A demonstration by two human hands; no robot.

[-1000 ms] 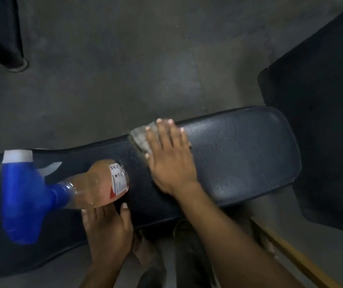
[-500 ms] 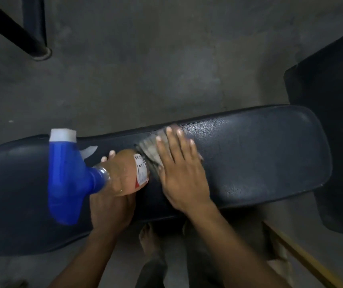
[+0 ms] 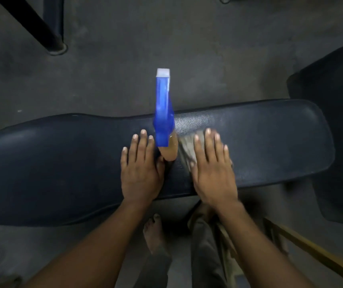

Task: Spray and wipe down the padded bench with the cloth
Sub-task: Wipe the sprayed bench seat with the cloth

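Observation:
The long dark padded bench (image 3: 62,163) runs left to right across the view. A spray bottle (image 3: 163,113) with a blue trigger head and an amber body stands upright on it, between my hands. My left hand (image 3: 140,171) lies flat on the pad with fingers stretched out. Its thumb rests against the bottle's base, and the fingers are not wrapped around the bottle. My right hand (image 3: 212,169) presses flat on a grey cloth (image 3: 186,146), which is mostly hidden under the palm. The pad to the right of the cloth looks faintly streaked.
A black metal post (image 3: 48,34) meets the concrete floor at the far left. A dark mat or pad (image 3: 336,121) lies to the right of the bench end. A yellowish bar (image 3: 311,252) runs along the lower right. My bare foot (image 3: 154,231) stands under the bench's near edge.
The bottle swung from lying tilted in my left hand to upright on the bench, and that hand's fingers opened flat. My right hand and the cloth slid right along the pad.

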